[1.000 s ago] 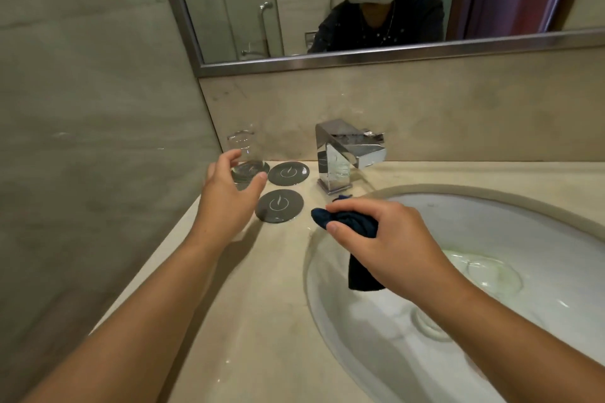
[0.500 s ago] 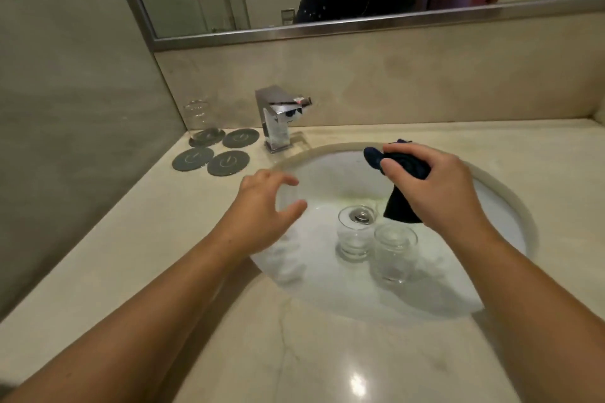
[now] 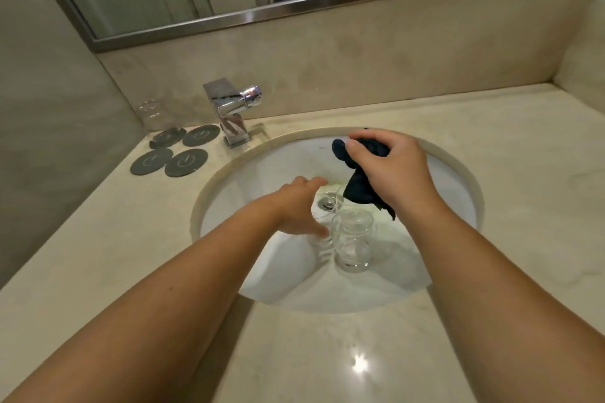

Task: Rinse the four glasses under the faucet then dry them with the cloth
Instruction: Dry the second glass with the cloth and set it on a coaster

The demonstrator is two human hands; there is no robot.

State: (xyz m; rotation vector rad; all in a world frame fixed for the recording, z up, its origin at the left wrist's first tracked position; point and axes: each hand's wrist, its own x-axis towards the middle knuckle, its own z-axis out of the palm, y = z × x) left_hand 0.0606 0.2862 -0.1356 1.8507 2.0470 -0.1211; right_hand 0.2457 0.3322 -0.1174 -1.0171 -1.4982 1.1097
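I am reaching my left hand (image 3: 294,209) into the sink (image 3: 262,167), fingers spread and gripping nothing, thumb and fingers straddling the far glass (image 3: 334,198) by the drain; my hand is partly hiding it. The near glass (image 3: 352,239) is standing upright just beside it, possibly touching. My right hand (image 3: 389,167) is gripping the bunched cloth (image 3: 358,190) above the basin. A third glass (image 3: 154,114) is sitting on a coaster (image 3: 167,137) left of the faucet (image 3: 234,108); I am not seeing a fourth. Judgement: the far glass is likely wet and slippery, so I am planning to close low round its wall, not the rim, and lift straight up so I am not knocking its neighbour. I am keeping the cloth clear of the basin floor so it is staying dry.
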